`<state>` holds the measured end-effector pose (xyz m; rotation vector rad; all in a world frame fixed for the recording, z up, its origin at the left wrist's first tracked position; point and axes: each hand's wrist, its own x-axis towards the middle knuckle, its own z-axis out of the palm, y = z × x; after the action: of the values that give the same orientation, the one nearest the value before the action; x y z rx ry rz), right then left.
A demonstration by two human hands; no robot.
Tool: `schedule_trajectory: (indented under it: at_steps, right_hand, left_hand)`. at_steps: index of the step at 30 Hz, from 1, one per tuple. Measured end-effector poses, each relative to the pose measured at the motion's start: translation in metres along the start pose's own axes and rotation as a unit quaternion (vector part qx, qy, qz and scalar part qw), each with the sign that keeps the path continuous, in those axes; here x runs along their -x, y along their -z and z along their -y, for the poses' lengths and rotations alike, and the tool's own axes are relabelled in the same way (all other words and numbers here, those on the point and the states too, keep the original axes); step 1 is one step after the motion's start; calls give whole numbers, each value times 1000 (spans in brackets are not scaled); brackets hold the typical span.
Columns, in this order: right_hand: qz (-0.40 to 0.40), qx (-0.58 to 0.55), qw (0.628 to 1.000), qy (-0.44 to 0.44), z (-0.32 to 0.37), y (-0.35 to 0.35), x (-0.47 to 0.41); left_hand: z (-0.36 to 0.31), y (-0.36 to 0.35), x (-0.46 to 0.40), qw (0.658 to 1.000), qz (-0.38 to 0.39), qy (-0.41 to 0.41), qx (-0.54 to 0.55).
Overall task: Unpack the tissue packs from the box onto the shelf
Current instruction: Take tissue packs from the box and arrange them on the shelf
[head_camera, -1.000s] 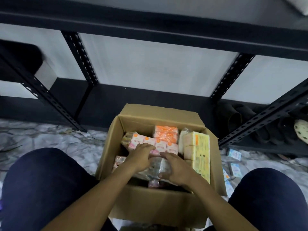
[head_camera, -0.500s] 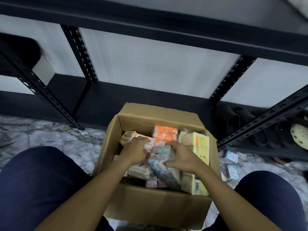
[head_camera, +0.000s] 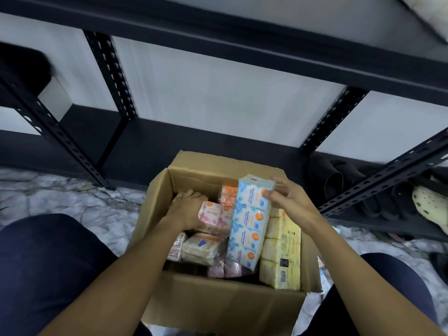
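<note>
An open cardboard box (head_camera: 225,309) stands on the floor between my knees, holding several tissue packs. My right hand (head_camera: 288,198) grips the top end of a long blue-and-white tissue pack (head_camera: 249,224), which is tilted up out of the box. My left hand (head_camera: 185,209) is inside the box, closed over a pink-and-white tissue pack (head_camera: 217,215). Orange packs (head_camera: 228,194) lie behind it and a yellow pack (head_camera: 282,248) stands at the right side. The black metal shelf (head_camera: 155,144) runs just behind the box.
Perforated black shelf uprights (head_camera: 109,73) slant across the view. Dark shoes (head_camera: 339,180) and a pale clog (head_camera: 429,204) sit on the lower shelf at the right. Loose small packs (head_camera: 323,275) lie on the marble floor (head_camera: 60,197) right of the box.
My right hand has lifted the blue-and-white pack from low in the box to upright above the rim. My left hand has shifted onto the pink pack.
</note>
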<state>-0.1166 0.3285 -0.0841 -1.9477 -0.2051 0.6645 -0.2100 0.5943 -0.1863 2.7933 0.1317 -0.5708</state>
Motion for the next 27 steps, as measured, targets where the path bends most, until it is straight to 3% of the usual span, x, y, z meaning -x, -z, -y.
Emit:
schedule_trajectory:
  at_steps: [9,15,27]
  right_hand:
    - [-60,-37,996,52,39,18,6]
    - [-76,-32,986,144,82,31,27]
    - [-104,-3,957,271,221,80,99]
  left_hand:
    - [-15,52,30,997,-72,-21,-24]
    - [-18,118,78,990,-133,-38,-32]
    - [-52,268,171,939,-325,-99,-58]
